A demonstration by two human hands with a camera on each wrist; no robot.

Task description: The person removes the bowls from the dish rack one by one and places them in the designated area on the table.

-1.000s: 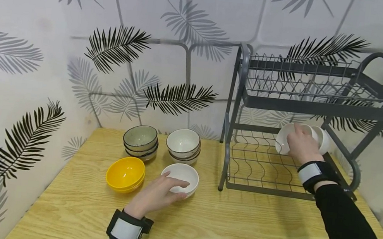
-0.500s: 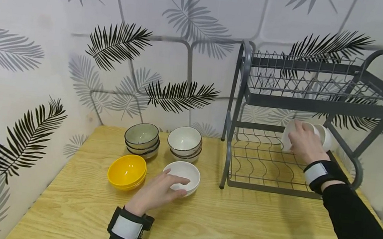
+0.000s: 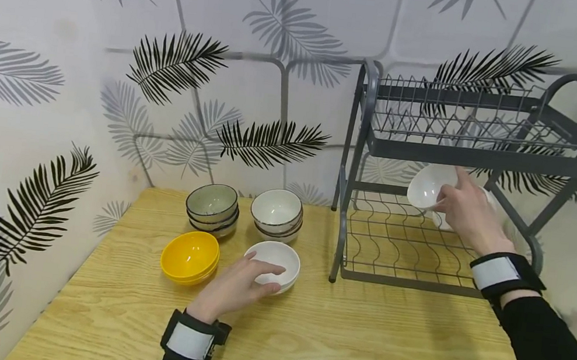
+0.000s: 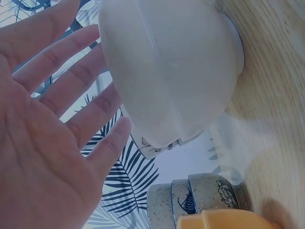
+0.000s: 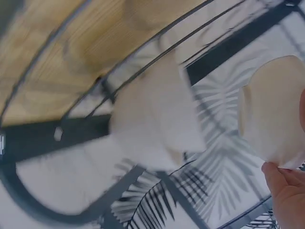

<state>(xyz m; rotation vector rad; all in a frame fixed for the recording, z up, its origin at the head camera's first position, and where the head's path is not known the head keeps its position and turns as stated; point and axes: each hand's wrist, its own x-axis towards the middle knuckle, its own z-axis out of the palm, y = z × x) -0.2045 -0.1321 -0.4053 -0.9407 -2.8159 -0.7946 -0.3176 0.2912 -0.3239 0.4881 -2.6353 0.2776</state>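
Note:
My right hand (image 3: pixel 470 214) holds a white bowl (image 3: pixel 430 186) by its rim, tilted on its side between the rack's two tiers. In the right wrist view this bowl (image 5: pixel 271 109) is apart from other white bowls (image 5: pixel 157 114), which stand on edge against the lower tier's wires and are mostly hidden behind my hand in the head view. Over on the table, my left hand (image 3: pixel 235 286) has its fingers loosely spread beside a stack of white bowls (image 3: pixel 280 261). The left wrist view shows its fingertips right at the rim of the stacked bowls (image 4: pixel 167 71).
A dark grey two-tier dish rack (image 3: pixel 481 159) stands at the right. Behind the left hand are a yellow bowl stack (image 3: pixel 190 258), a grey-green speckled stack (image 3: pixel 212 204) and a dark-rimmed white stack (image 3: pixel 277 211). A leaf-patterned wall (image 3: pixel 255 94) closes off the back.
My right hand first shifts slightly right, then lifts its bowl up and left, away from the white bowls in the lower tier. The bowl has tilted to face upward more. My left hand stays put.

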